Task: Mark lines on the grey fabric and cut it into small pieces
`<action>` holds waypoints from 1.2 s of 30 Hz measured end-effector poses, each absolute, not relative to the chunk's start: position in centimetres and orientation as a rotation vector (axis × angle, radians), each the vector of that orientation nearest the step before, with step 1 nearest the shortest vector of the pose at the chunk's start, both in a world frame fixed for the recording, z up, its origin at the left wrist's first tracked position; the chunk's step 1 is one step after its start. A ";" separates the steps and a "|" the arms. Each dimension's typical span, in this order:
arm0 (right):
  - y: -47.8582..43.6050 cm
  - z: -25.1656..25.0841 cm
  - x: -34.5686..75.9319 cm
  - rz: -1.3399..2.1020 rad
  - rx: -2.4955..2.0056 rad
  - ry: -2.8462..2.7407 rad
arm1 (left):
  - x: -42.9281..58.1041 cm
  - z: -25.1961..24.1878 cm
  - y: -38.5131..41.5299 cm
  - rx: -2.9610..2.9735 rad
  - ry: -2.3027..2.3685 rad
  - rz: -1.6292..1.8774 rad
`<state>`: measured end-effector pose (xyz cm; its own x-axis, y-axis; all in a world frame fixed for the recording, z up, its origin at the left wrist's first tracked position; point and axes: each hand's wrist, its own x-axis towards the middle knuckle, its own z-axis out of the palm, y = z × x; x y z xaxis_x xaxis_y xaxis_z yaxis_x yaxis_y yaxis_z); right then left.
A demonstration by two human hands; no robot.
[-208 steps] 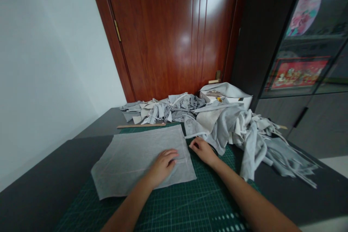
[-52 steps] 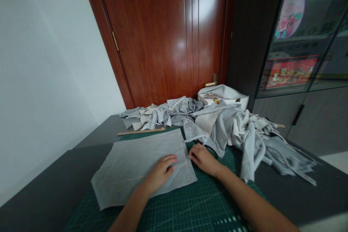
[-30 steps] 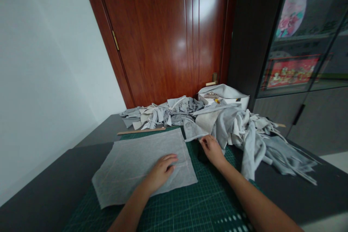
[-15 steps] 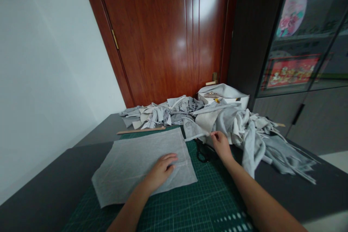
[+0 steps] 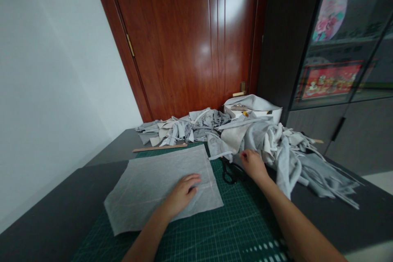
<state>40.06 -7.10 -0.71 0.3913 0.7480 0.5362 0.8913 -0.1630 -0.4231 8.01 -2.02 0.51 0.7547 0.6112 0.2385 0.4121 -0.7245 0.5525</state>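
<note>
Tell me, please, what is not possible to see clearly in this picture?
In the head view:
Black looped tool: far end lost against the grey cloth heap.
Right hand: too blurred to tell whether it pinches anything.
Pale grey panel: partly covered by the left hand.
White box: inside partly hidden by draped cloth.
Cutting mat: near edge cut off by picture bottom.

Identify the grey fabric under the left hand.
The large panel spread out on the green mat; the left hand rests on it. The back pile and right-side heap lie crumpled, away from that hand.
</note>
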 end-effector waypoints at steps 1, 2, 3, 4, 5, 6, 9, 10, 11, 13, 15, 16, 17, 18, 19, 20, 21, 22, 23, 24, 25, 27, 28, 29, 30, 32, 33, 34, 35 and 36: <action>-7.2 -0.6 40.2 -0.287 -2.002 -1.440 | 8.0 0.5 -2.0 2.481 0.772 0.565; -7.4 -0.5 40.3 -0.307 -2.040 -1.463 | 8.0 0.5 -2.0 2.485 0.773 0.565; -7.6 -0.4 40.3 -0.325 -2.074 -1.472 | 8.0 0.5 -2.1 2.487 0.773 0.564; -7.7 -0.4 40.3 -0.341 -2.098 -1.471 | 8.0 0.5 -2.1 2.488 0.775 0.566; -7.8 -0.3 40.2 -0.355 -2.109 -1.466 | 8.0 0.5 -2.1 2.488 0.775 0.567; -7.9 -0.2 40.0 -0.366 -2.103 -1.467 | 8.0 0.5 -2.1 2.487 0.775 0.569; -8.0 0.2 39.0 -0.378 -2.030 -1.517 | 8.0 0.4 -2.0 2.484 0.771 0.574; -8.0 0.3 38.6 -0.369 -1.995 -1.545 | 8.0 0.3 -1.9 2.485 0.767 0.577; -8.0 0.5 38.0 -0.352 -1.960 -1.575 | 8.0 0.3 -1.9 2.487 0.762 0.579; -8.0 0.7 36.7 -0.302 -1.884 -1.638 | 8.0 0.3 -1.9 2.491 0.757 0.580; -8.0 1.0 35.2 -0.240 -1.792 -1.714 | 8.1 0.5 -2.0 2.492 0.762 0.572; -8.0 1.0 34.4 -0.211 -1.748 -1.750 | 8.1 0.5 -2.0 2.491 0.768 0.567; -8.0 1.1 33.6 -0.184 -1.707 -1.791 | 8.1 0.6 -2.1 2.489 0.775 0.567; -7.9 1.2 32.8 -0.164 -1.676 -1.832 | 8.1 0.7 -2.2 2.488 0.780 0.568; -7.7 1.2 32.0 -0.150 -1.659 -1.878 | 8.1 0.7 -2.2 2.488 0.782 0.568; -7.5 1.3 31.4 -0.144 -1.655 -1.927 | 8.2 0.7 -2.3 2.489 0.781 0.568; -7.1 1.4 30.8 -0.142 -1.660 -1.972 | 8.2 0.7 -2.3 2.490 0.781 0.569; -6.7 1.5 30.3 -0.142 -1.670 -2.010 | 8.2 0.6 -2.3 2.492 0.780 0.569; -6.2 1.6 29.9 -0.142 -1.681 -2.039 | 8.2 0.6 -2.2 2.493 0.780 0.567; -5.7 1.7 29.6 -0.140 -1.691 -2.056 | 8.2 0.5 -2.2 2.495 0.782 0.566; -5.1 1.8 29.4 -0.136 -1.702 -2.063 | 8.1 0.4 -2.2 2.496 0.786 0.567; -4.0 1.9 29.2 -0.129 -1.732 -2.059 | 8.1 0.3 -2.1 2.500 0.791 0.562; -3.6 1.9 29.1 -0.127 -1.752 -2.051 | 8.1 0.3 -2.1 2.500 0.792 0.560; -3.2 1.9 29.0 -0.127 -1.774 -2.040 | 8.1 0.3 -2.2 2.500 0.792 0.559; -2.9 1.9 28.9 -0.130 -1.797 -2.026 | 8.1 0.4 -2.2 2.500 0.791 0.559; -2.4 1.8 28.7 -0.141 -1.842 -1.997 | 8.1 0.5 -2.3 2.501 0.788 0.561; -2.3 1.7 28.6 -0.148 -1.862 -1.986 | 8.1 0.5 -2.3 2.503 0.786 0.560; -2.2 1.6 28.5 -0.155 -1.876 -1.978 | 8.1 0.6 -2.3 2.506 0.785 0.557; -2.1 1.5 28.5 -0.162 -1.885 -1.975 | 8.1 0.6 -2.4 2.509 0.784 0.552; -2.1 1.5 28.4 -0.169 -1.889 -1.974 | 8.1 0.6 -2.4 2.510 0.784 0.548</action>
